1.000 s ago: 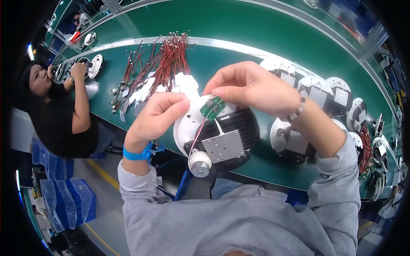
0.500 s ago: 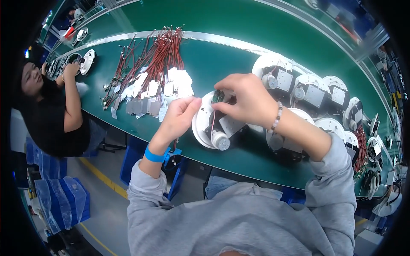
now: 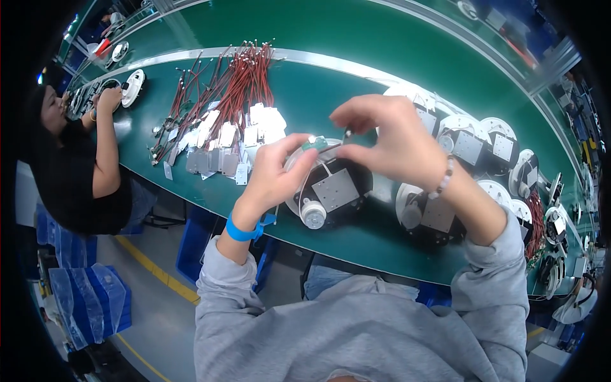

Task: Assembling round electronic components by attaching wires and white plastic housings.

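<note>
My left hand (image 3: 277, 170), with a blue wrist strap, pinches a small green circuit board (image 3: 313, 144) between thumb and fingers. Facing it is my right hand (image 3: 398, 141), its thumb and fingers curled around a small dark piece too small to name. A thin reddish wire (image 3: 331, 148) spans from the board toward the right thumb. Beneath both hands lies a round white and black assembly with a square metal plate (image 3: 335, 191). A small round motor-like part (image 3: 313, 215) sits at its near edge. My hands hide part of its far rim.
Several similar round assemblies (image 3: 468, 148) stand to the right on the green table (image 3: 331, 76). To the left lie bundled red wires (image 3: 245, 76) ending in white and grey tabs (image 3: 219, 137). A co-worker (image 3: 76, 159) handles a white disc (image 3: 132, 88) at far left.
The green board, earlier at my right fingertips, is now in my left hand. My right hand has drawn back to the right and up. The round assembly's metal plate shows more fully.
</note>
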The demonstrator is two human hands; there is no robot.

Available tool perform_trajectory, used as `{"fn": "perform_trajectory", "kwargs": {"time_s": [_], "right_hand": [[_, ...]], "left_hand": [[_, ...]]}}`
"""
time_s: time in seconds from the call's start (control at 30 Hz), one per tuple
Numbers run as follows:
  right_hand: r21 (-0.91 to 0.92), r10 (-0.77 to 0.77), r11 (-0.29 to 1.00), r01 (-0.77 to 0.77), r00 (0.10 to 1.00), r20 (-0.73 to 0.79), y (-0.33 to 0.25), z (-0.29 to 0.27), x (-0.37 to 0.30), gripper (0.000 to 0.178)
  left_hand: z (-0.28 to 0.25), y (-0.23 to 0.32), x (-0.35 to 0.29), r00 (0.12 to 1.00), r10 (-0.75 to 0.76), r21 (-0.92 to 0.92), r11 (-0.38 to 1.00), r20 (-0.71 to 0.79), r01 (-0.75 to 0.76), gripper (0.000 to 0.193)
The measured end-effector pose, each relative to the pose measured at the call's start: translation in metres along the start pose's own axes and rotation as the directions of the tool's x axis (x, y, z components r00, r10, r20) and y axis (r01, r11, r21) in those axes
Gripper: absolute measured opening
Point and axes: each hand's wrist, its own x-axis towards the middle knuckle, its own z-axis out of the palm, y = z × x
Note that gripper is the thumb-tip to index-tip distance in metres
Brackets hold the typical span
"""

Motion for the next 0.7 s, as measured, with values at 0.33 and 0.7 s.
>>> {"fn": "perform_trajectory", "kwargs": {"time_s": [0.33, 0.7], "right_hand": [[0.147, 0.046, 0.989, -0.014, 0.975, -0.217, -0.034, -0.075, -0.023, 0.011], [-0.210, 0.063, 0.977, -0.044, 0.995, 0.083, -0.022, -0.065, -0.043, 0.028]], "left_hand": [[-0.004, 0.001, 0.004, 0.992, -0.098, -0.011, 0.995, -0.078, 0.098, 0.022], [0.000, -0.004, 0.002, 0.974, -0.185, -0.054, 0.982, -0.129, 0.179, 0.022]]}}
